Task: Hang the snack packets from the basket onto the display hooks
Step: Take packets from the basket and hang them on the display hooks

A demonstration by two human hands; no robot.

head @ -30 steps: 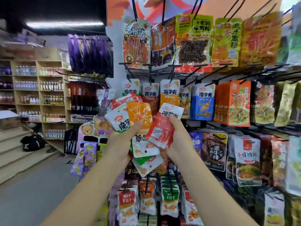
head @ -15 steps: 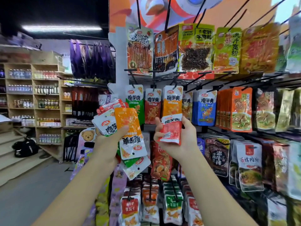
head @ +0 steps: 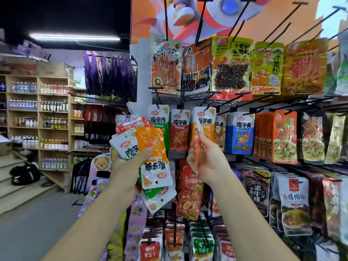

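Just below the hung konjac row (head: 179, 129), the right hand (head: 209, 159) is pinching one red packet (head: 196, 146); the left hand (head: 128, 166) is gripping many unhung packets (head: 150, 147).

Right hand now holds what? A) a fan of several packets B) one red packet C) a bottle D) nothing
B: the right hand grips a single red packet, seen edge-on; the bundle of packets sits in the left hand.
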